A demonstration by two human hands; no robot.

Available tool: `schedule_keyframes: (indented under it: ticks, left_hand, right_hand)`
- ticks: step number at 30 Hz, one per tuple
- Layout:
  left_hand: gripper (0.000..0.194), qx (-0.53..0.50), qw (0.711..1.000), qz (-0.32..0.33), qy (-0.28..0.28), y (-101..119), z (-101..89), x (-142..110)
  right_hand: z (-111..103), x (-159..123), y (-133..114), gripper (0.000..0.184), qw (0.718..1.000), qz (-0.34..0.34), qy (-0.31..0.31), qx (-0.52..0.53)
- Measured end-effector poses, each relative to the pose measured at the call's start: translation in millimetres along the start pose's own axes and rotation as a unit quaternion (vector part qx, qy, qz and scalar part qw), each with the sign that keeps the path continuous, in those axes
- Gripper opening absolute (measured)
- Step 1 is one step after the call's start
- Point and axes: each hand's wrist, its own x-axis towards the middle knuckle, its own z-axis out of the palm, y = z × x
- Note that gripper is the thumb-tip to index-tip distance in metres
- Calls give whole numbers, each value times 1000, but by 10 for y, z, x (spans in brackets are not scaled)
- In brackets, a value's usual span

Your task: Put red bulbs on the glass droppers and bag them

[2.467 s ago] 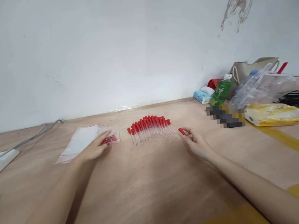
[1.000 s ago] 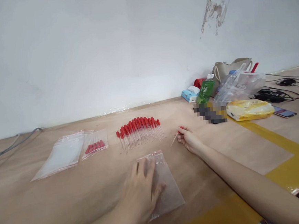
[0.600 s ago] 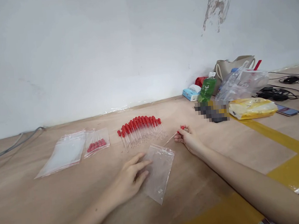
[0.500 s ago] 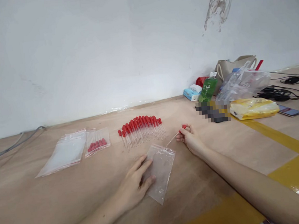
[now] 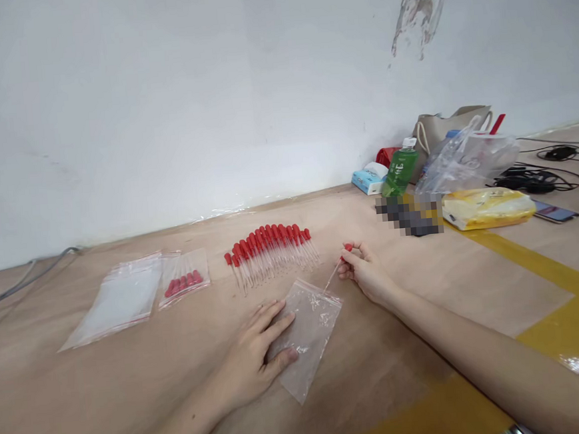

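Observation:
My left hand lies with fingers apart on the left side of a clear zip-lock bag, pressing it to the table. Between the fingertips of my right hand is a dropper with a red rubber bulb. Its thin clear tube slants down to the bag's open-end edge; whether the tip is inside, I cannot tell. Beyond the bag, several red-bulbed droppers lie side by side in a fanned row. To their left sits a zip-lock bag with several red-bulbed droppers in it, beside a stack of flat zip-lock bags.
A green bottle, a blue tissue pack, a beige tote bag and a yellow wipes pack stand at the back right. A phone and black cables lie farther right. A grey cable runs at the left.
My right hand has brought the dropper slightly left, its tube tip now at the bag's mouth. My left hand remains on the bag, which has turned slightly.

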Motion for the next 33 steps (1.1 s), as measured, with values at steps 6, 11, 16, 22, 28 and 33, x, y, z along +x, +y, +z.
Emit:
schedule_keyframes:
  ticks: [6, 11, 16, 22, 28, 33]
  left_hand:
    - [57, -19, 999, 26, -8, -26, -83, 34]
    - [53, -51, 998, 36, 24, -82, -158, 114]
    - [35, -80, 994, 9, 76, -62, -70, 104]
    - [43, -68, 997, 27, 21, 10, -82, 116]
    - [48, -51, 997, 57, -30, -7, -154, 132]
    - [47, -62, 995, 73, -27, -23, -158, 142]
  right_hand:
    - [-71, -44, -140, 25, 980, 138, -137, -50]
    - [-285, 37, -242, 26, 931, 144, -301, -150]
    - [-296, 45, -223, 27, 912, 66, -325, -241]
    - [-185, -29, -142, 23, 891, -18, -322, -319]
    - [-113, -111, -137, 22, 884, -14, -349, -310]
    - [-139, -118, -190, 21, 881, 18, -389, -269]
